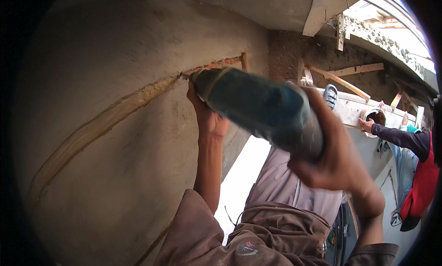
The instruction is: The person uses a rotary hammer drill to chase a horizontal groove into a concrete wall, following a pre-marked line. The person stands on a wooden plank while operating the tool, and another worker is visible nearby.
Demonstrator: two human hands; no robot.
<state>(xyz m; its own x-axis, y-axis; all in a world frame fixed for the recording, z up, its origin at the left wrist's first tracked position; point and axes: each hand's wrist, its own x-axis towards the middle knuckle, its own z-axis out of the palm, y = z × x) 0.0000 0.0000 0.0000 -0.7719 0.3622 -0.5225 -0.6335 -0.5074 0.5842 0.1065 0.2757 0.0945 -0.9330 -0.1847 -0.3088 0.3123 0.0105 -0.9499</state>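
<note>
A teal rotary hammer (251, 102), smeared by motion, slants across the middle of the view. My right hand (338, 155) is wrapped round its rear end. Under the front end, my left hand (209, 118) grips the tool near its nose; the body hides part of the fingers. The thin metal bit (185, 76) points at the plastered wall (106, 49), where a long groove (133, 98) runs. Reddish brick (225, 62) shows in the groove's upper right end. Whether the bit touches the wall I cannot tell.
To the right, a co-worker in a dark sleeve (400, 134) and red garment holds a round bucket (373, 116) on a plank platform (352, 105). A sandal (330, 95) rests there. Wooden braces (343, 81) and a concrete beam (317, 12) stand above.
</note>
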